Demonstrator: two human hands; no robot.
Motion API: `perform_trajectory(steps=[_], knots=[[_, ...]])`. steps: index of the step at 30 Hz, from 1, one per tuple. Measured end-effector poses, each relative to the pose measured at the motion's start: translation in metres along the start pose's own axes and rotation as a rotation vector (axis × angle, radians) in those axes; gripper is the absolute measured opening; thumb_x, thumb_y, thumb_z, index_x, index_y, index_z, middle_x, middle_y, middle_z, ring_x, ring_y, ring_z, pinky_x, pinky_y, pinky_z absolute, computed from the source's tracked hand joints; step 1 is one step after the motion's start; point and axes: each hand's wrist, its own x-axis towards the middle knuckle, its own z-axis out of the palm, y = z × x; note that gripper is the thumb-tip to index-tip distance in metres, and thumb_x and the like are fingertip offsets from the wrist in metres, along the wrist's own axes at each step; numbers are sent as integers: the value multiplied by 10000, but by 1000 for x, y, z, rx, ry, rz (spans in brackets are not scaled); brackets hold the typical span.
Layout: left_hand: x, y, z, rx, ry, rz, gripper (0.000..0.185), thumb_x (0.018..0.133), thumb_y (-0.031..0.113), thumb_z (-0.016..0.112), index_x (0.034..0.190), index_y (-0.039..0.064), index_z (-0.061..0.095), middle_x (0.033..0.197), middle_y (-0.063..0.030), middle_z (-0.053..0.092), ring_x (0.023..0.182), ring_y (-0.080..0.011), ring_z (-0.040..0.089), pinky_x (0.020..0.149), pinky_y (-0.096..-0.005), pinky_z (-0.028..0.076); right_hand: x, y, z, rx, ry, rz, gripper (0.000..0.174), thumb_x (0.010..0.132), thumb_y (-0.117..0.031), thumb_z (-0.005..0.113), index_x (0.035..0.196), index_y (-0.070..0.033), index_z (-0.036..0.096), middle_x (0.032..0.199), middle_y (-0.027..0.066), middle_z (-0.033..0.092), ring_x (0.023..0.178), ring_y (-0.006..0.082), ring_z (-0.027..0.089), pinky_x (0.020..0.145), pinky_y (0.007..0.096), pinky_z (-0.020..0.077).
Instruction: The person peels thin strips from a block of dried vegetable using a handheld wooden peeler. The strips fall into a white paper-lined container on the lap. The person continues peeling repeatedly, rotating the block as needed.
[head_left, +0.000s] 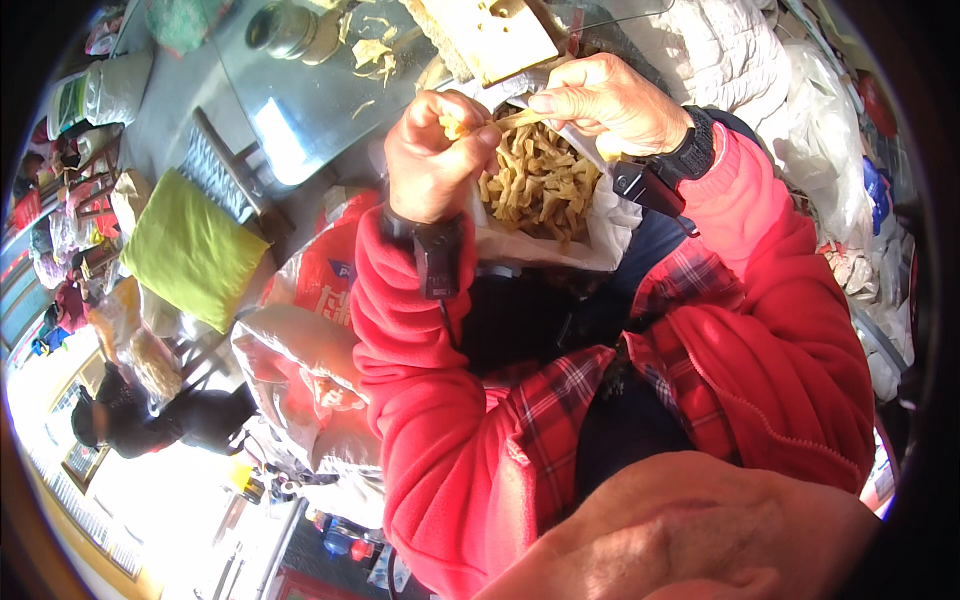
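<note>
My left hand (442, 154) pinches one end of a pale yellow-brown strip (517, 120) between thumb and fingers. A yellowish bit shows inside its curled fingers. The other end of the strip is gripped by my right hand (607, 105), so it stretches between both hands. Just beneath them, a container with a white liner (619, 236) rests by my lap. Many short, twisted, yellow-brown pieces (540, 180) fill it; some look knotted, and what they are made of I cannot tell. My hands cover part of its far rim.
Beyond the container is a glass-topped table (330, 97) bearing a glass jar (281, 30), pale scraps (373, 54) and a light block with holes (487, 34). A green cushion (195, 247) lies to the left, near a red-and-white bag (315, 262). White quilted cloth (720, 56) lies at right.
</note>
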Motion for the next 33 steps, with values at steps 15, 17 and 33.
perform_trajectory(steps=[15,17,33], knots=[[78,-12,-12,464,361,303,108,910,113,681,901,23,624,727,2,596,589,-49,485,552,-197,392,60,-29,-19,-880,744,-686,144,886,-170,678,856,-53,600,719,103,631,623,207,630,589,311,480],[71,-10,-16,551,425,218,139,926,145,681,898,37,598,797,13,601,704,-57,516,663,-210,447,57,-26,-17,-581,646,-736,126,867,-113,703,866,-45,597,703,37,618,644,115,605,585,271,474],[-1,-12,25,283,-431,-669,235,925,221,681,896,-10,714,742,-65,693,614,-109,615,592,-262,501,15,-9,-2,-749,169,-949,284,945,-257,636,763,-40,627,622,53,598,505,155,560,470,270,409]])
